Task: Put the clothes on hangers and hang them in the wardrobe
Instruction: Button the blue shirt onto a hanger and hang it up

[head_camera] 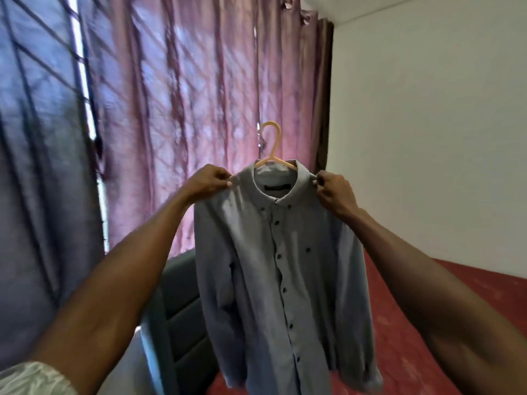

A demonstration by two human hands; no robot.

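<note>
shirt [285, 266] hangs in mid-air in front of the person, held up at arm's length, carried by nothing but the two hands. it is pale grey-blue, long-sleeved, buttoned down the front with a row of small dark buttons, and has a button-down collar with a dark label inside the neck. its front faces the camera. its long axis runs top to bottom, collar up and hem down, leaning a little so the hem drifts toward the lower right. both sleeves hang down along the sides of the body.

left hand [209, 178] pinches the shirt's shoulder on the left of the collar, fingers curled tight on the cloth. right hand [333, 191] pinches the other shoulder, just right of the collar, in the same way. both arms reach forward and upward from the bottom corners of the view.

hanger [272, 149], pale yellow, sits inside the collar, its arms hidden under the shoulders and its hook standing upright above the neck, the open side of the hook turned left.

behind and below the shirt stands a grey padded chair [182, 309] on a red floor [405, 323]. farther back, a pink curtain [185, 109] covers a barred window, and a plain white wall [427, 138] fills the right side.
</note>
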